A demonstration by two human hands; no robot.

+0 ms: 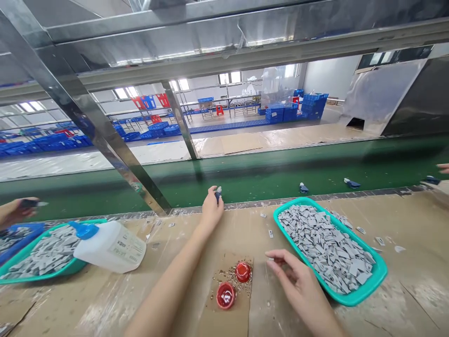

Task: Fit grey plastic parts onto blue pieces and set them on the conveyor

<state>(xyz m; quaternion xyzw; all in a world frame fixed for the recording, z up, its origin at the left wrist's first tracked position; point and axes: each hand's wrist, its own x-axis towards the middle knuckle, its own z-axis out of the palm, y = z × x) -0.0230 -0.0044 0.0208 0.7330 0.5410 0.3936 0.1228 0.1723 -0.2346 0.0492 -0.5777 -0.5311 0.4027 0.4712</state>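
My left hand (212,208) reaches to the near edge of the green conveyor belt (245,175). Its fingers are closed around a small dark-blue part with a whitish tip (218,193). Closer to me, my right hand (298,281) is beside the left rim of a teal basket (365,295) heaped with small grey plastic pieces (326,245). Thumb and forefinger pinch what looks like one small grey piece (270,259), mostly hidden. Between my forearms, two red caps (225,296) stand on a wet, spotted cardboard strip (224,323); the nearer one holds liquid.
A white bottle with a blue cap (114,246) lies tilted against another teal basket (66,271). Dark-blue parts (351,183) rest on the belt. Other people's hands show at the left (16,213) and right edges. A slanted metal post (115,150) stands left.
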